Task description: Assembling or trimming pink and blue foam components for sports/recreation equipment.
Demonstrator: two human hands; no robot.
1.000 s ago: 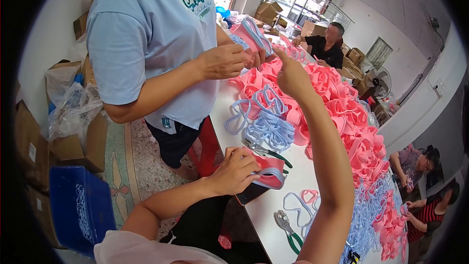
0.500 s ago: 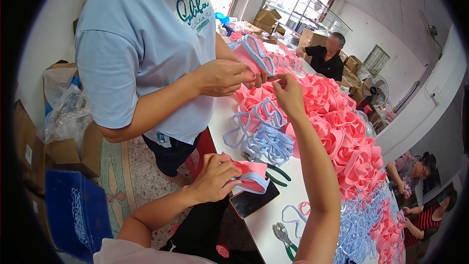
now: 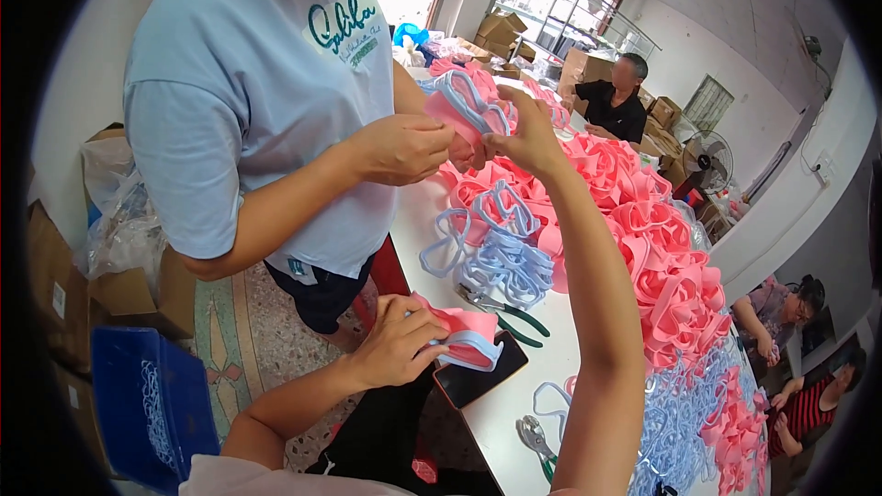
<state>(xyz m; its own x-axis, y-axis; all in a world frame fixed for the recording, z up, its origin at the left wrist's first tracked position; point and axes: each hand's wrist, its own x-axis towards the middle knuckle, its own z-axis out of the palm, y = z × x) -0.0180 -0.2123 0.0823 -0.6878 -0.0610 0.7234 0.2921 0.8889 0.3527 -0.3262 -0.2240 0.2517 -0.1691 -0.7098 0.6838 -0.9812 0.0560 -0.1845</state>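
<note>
My left hand (image 3: 400,346) is closed around a folded bundle of pink fabric bands with light blue edging (image 3: 470,340), low over the table's near edge. My right hand (image 3: 525,136) reaches far forward, thumb and fingers gripping the right end of another pink bundle with pale blue bands (image 3: 459,110). A co-worker in a light blue shirt also holds that second bundle from beneath with one hand; the co-worker's other hand (image 3: 404,149) is beside it, fingers pinched. Part of the bundle is hidden behind hands.
On the white table (image 3: 496,427) lie a black phone (image 3: 480,378), two green-handled pliers (image 3: 514,320), (image 3: 535,441), a light blue band pile (image 3: 510,266) and a big heap of pink bands (image 3: 643,248). A blue bin (image 3: 115,404) stands at left. Other people sit around the table.
My right hand has gone from a pinch beside the co-worker's bundle to a wider grip on its end. The co-worker and that bundle have shifted slightly left. My left hand keeps its bundle.
</note>
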